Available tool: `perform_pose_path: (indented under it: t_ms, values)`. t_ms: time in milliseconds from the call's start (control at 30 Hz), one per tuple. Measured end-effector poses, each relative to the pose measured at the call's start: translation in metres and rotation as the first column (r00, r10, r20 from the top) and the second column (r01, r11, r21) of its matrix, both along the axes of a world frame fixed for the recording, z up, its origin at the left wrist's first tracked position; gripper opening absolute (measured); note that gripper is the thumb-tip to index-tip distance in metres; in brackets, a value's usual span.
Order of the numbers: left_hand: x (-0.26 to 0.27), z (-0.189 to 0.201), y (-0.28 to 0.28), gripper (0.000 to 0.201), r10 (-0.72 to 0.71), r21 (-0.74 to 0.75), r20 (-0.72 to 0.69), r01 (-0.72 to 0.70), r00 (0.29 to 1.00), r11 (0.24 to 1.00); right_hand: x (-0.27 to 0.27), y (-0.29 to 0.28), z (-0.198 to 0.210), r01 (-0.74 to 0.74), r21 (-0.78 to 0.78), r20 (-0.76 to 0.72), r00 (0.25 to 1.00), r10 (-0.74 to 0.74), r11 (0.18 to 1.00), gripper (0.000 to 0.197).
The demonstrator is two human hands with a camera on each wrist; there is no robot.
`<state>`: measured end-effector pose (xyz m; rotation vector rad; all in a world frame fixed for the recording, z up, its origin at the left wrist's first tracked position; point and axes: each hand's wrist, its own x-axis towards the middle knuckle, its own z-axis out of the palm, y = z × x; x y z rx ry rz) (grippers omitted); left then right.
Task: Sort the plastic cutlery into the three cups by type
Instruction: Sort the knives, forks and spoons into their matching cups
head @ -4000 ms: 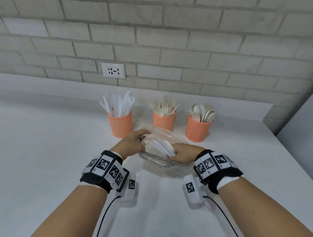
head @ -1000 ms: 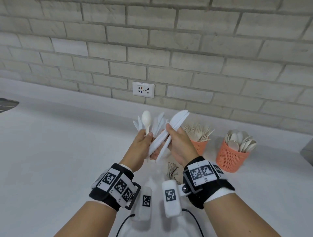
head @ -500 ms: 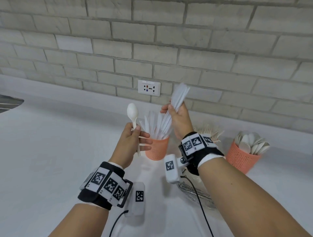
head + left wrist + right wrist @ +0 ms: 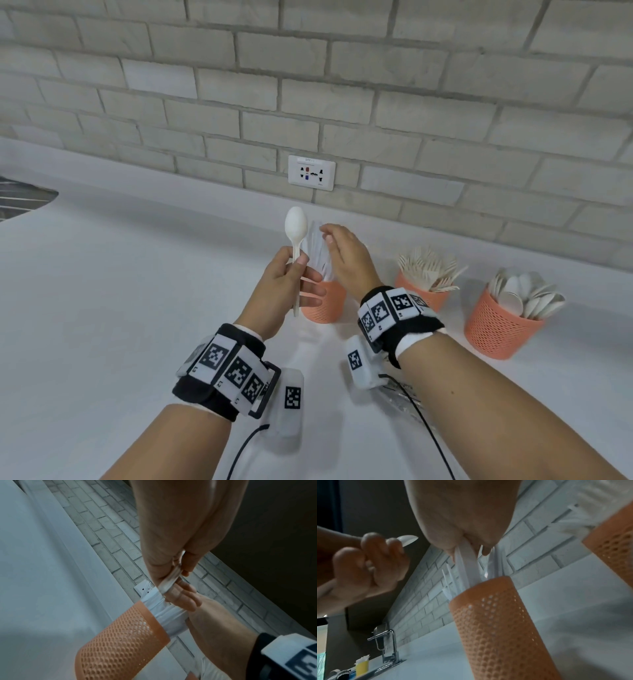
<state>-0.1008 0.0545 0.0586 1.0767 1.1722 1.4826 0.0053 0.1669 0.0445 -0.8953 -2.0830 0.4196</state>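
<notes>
Spoon (image 4: 295, 226) pinched in L hand (image 4: 281, 294); wrist cam adds faucet (image 4: 385, 641).

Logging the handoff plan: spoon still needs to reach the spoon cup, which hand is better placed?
Left. The left hand already pinches the spoon; the right hand sits nearer the spoon cup but is on the knives.
</notes>
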Motion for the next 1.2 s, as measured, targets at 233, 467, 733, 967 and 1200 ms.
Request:
perform_pose_path:
  t_ms: [233,467,733,967,1200]
  values:
    - [0.014,0.005,0.000,0.014,-0.032,0.007,-0.085,0.033,0.996,0.999,0.014,-0.023,0.038,-0.014,-0.118,-0.255,0.967,-0.016,0.993,0.031]
    - [0.066,0.013,0.009,0.023,-0.153,0.003,-0.186,0.156,0.971,0.988,0.055,-0.054,0.060,-0.047,-0.334,-0.239,0.970,-0.037,0.941,0.033]
    - [0.172,0.018,0.031,0.043,-0.314,-0.061,-0.210,0.308,0.926,0.949,0.175,-0.061,0.075,0.291,-0.179,-0.088,0.947,-0.310,0.940,0.034]
    - [0.246,0.005,0.057,0.094,-0.279,-0.111,-0.603,0.267,0.747,0.957,0.262,-0.056,0.085,0.543,-0.023,-0.457,0.741,-0.492,0.839,0.025]
    - [0.280,-0.012,0.092,0.124,-0.209,-0.145,-0.515,0.156,0.831,0.977,0.281,-0.033,0.053,0.489,-0.049,-0.239,0.841,-0.485,0.871,0.028]
